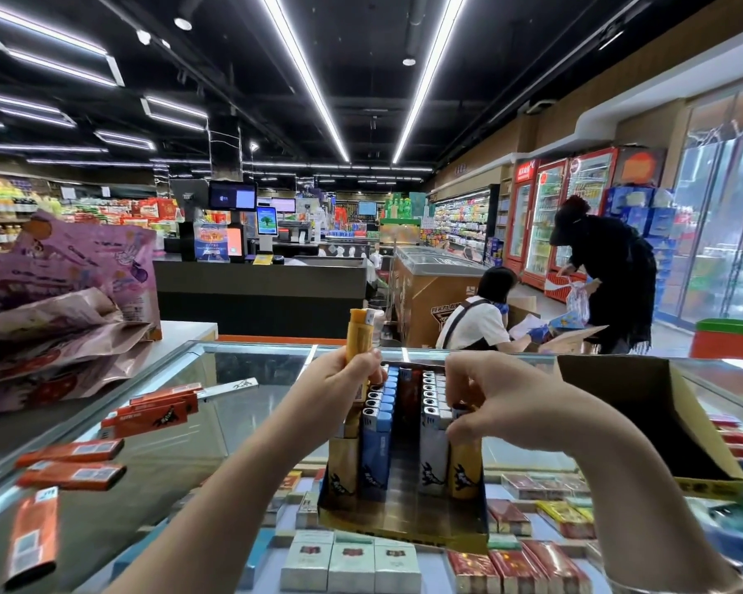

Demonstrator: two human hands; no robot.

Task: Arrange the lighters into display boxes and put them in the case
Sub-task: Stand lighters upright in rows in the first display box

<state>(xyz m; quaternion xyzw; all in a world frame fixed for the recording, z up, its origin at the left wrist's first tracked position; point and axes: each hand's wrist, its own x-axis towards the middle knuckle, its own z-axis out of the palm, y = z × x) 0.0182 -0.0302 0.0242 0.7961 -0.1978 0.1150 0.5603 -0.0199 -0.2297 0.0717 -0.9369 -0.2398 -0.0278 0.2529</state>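
The left hand (339, 385) had its grip closed round a yellow lighter (358, 336), a slim rectangular plastic body held upright with its metal-capped top above the fingers, at about 11 o'clock from the display box (404, 523). The right hand (494, 394) pinched the top of another yellow lighter (465, 463) standing in the box's rightmost row, fingers curled down over it. The box was glossy printed cardboard, open at the top and stepped low at the front, resting on the glass table (215, 426). Inside it stood upright rows: blue lighters (376, 448) left of centre, white lighters (433, 448) right of centre, with a dark gap between them. Each lighter bore a dark printed figure near its base and a shiny metal hood on top. At 9 o'clock from the box, flat orange lighters (71, 475) lay scattered on the glass, blurred. At 3 o'clock sat an empty cardboard box (661, 422), dark inside. Beneath the glass, rectangular cigarette packs (350, 559) lay in rows. Crinkled purple foil bags (61, 302) were heaped at 10 o'clock.
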